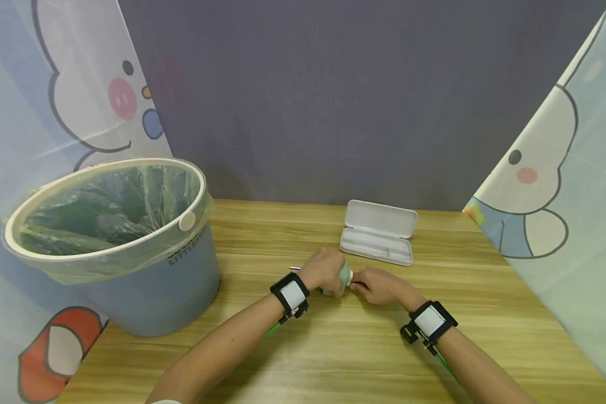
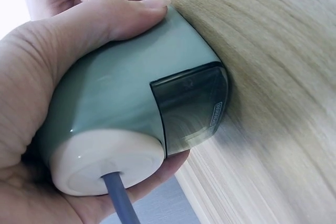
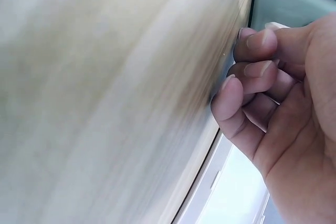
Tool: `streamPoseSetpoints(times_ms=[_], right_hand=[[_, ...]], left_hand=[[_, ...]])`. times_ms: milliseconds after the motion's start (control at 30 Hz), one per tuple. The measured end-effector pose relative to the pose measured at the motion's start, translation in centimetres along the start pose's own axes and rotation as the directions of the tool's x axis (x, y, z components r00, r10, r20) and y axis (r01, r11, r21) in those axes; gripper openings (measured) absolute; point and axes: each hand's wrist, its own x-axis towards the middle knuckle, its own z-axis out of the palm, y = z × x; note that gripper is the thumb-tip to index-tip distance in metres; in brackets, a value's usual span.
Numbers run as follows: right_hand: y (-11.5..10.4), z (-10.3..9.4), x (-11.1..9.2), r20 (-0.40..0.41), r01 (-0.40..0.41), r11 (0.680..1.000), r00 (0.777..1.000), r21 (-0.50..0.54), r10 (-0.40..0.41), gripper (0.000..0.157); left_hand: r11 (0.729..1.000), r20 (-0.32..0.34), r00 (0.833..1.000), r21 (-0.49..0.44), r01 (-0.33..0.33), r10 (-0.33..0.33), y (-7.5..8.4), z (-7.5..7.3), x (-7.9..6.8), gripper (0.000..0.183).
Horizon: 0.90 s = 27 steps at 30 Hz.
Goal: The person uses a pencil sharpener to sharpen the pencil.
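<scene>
My left hand [image 1: 325, 270] wraps round a pale green pencil sharpener [image 2: 115, 82] low over the wooden table, with its thumb along the upper side. A dark see-through shavings drawer [image 2: 191, 108] shows on the sharpener's side. From its round cream end a grey-blue pencil [image 2: 122, 203] sticks out; in the head view it points left. At the opposite end, my right hand [image 1: 381, 286] has curled fingers pinching the sharpener's crank handle, which those fingers mostly hide. In the right wrist view the right fingertips [image 3: 260, 43] sit close against the green body.
Behind the hands, an open white pencil case [image 1: 376, 248] lies on the wooden table [image 1: 262, 235], its lid raised. A large blue bin [image 1: 156, 300] with a clear liner stands at the left. A grey panel [image 1: 303, 101] rises at the back, with cartoon-printed sheets either side.
</scene>
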Motion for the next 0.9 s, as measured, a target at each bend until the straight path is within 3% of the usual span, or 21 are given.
streamPoseSetpoints(times_ms=[200, 500, 900], right_hand=[[-0.3, 0.1, -0.4, 0.018, -0.022, 0.999, 1.000, 0.036, 0.021, 0.021], [-0.5, 0.3, -0.9, -0.033, 0.055, 0.997, 0.998, 0.057, -0.053, 0.018], [-1.1, 0.3, -1.3, -0.022, 0.085, 0.988, 0.996, 0.129, -0.083, 0.020]], left_hand=[[1.000, 0.013, 1.000, -0.005, 0.013, -0.013, 0.3, -0.1, 0.0, 0.037], [0.999, 0.010, 0.999, 0.006, 0.033, -0.033, 0.4, -0.1, 0.1, 0.039], [0.997, 0.020, 0.997, -0.011, 0.074, -0.074, 0.6, 0.2, -0.1, 0.039]])
